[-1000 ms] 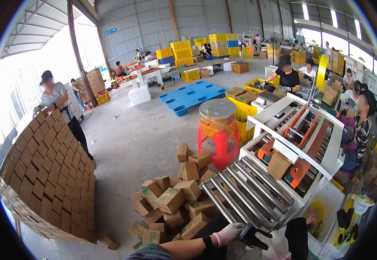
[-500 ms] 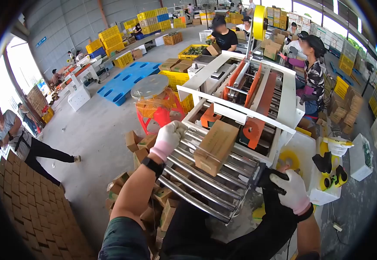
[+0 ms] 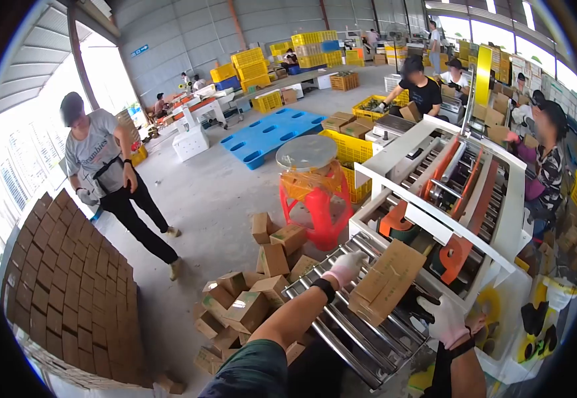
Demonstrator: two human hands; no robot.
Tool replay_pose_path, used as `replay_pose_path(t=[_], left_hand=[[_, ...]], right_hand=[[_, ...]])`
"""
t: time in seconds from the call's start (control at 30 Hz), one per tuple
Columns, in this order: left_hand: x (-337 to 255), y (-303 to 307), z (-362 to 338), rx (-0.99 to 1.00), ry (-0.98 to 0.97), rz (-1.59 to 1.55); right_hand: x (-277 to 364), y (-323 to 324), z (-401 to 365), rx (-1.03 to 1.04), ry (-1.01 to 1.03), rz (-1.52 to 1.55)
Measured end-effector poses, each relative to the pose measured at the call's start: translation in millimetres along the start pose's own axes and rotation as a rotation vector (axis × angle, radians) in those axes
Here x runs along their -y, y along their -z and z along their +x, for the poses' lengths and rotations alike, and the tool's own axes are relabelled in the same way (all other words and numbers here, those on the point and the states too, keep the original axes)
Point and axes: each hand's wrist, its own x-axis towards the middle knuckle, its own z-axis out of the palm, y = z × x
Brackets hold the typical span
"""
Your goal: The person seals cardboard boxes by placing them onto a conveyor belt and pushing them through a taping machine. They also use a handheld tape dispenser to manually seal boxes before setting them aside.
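A brown cardboard box (image 3: 388, 282) rests tilted on the metal rollers (image 3: 348, 335) at the machine's front end. Beside its left side is my left hand (image 3: 346, 267), white-gloved, over the rollers with its fingers stretched towards the box; whether they touch it is unclear. My right hand (image 3: 444, 320), also gloved, is closed around a black handled tool (image 3: 418, 306) at the box's lower right, which partly hides the tool. Behind the box stands the white-framed machine (image 3: 434, 222) with orange guides and a yellow tape roll (image 3: 482, 83).
Loose boxes (image 3: 247, 312) lie heaped left of the rollers. A red stool (image 3: 318, 212) stands behind them. Stacked boxes (image 3: 69, 285) and a standing person (image 3: 106, 159) are at left. A blue pallet (image 3: 275, 136) lies beyond; other people sit near the machine.
The view has swung left, so the machine appears farther right. The box looks larger and turned on the rollers. My left hand has left the rollers' far left corner and is nearer the box.
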Motion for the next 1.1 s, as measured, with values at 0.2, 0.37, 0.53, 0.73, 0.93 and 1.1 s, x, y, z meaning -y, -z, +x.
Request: replay_pose_path(t=[0.2,0.37,0.53,0.73,0.93,1.1], left_hand=[[-67.0,40.6,-65.5,0.431,-0.103,-0.551],[-57.2,43.0,-93.7,0.463,-0.04,-0.534],[-66.2,54.2,-112.2,0.426,0.004,-0.477],[-120.6,59.0,-134.2,0.162,0.011,0.222],[-153.4,64.3,-166.7,0.169,0.025,0.435],[-66.4,88.5,-206.1,-0.166,0.122,0.233]], right_hand=[[31.8,1.5,-15.3,0.064,-0.038,0.028],[52.8,-0.5,-31.0,0.069,-0.052,0.073],[49.4,-9.1,-31.5,0.238,-0.142,0.321],[67.2,4.7,-49.5,0.319,-0.109,0.14],[78.7,1.1,-82.4,0.259,-0.016,0.052],[86.3,33.4,-111.2,0.082,-0.099,0.251]])
